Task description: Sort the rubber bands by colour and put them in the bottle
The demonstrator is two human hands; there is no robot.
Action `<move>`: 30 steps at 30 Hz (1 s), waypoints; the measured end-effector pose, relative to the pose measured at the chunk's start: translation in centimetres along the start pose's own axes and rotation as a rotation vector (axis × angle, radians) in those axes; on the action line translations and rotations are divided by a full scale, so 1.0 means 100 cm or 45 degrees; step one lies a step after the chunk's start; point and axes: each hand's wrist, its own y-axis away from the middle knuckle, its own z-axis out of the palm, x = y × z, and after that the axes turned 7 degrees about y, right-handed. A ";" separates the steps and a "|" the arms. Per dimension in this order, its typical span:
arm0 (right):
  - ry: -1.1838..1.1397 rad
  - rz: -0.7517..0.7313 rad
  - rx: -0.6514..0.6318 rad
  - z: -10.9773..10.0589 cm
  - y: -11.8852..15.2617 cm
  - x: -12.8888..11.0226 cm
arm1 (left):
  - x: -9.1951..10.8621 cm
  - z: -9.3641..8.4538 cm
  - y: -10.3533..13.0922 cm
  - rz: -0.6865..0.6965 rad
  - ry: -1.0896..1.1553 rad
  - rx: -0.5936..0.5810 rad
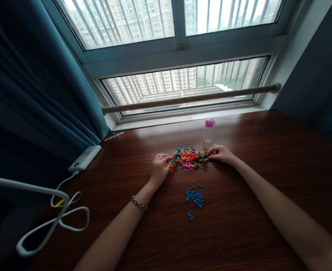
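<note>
two hands of yours are at the counter (270, 150), one at each end of a many-coloured pile of small elastic bands (187, 159), which lies nearer the far edge, by the window (154, 81), than the near side. your left hand (160, 167) is at the pile's left end, its grip drawn in with thumb and fingertips close together; you can't tell from here whether a band is pinched there. your right hand (219, 154) is at the other end, fingertips likewise nearly closed at the dark bands; what that grip has hold of, if anything, you can't tell either. a braided bracelet (139, 203) circles your left wrist.

nearer you than the pile, between your forearms, a loose cluster of blue bands (194, 195) lies apart from it, with one more blue band (189, 216) closer still to you. a clear bottle with a pink lid (208, 134) stands upright between the pile and the counter's far edge. by the left edge, beside the blue curtain (50, 75), sits a white rectangular device (85, 158) with a white cable (27, 186) looping nearby.
</note>
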 end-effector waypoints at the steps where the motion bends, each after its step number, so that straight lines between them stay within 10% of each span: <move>1: 0.023 -0.005 0.001 0.001 0.000 0.001 | 0.000 0.000 0.000 0.000 -0.018 -0.022; 30: -0.025 0.118 0.162 0.007 0.000 0.001 | -0.006 0.004 -0.001 -0.162 -0.127 -0.119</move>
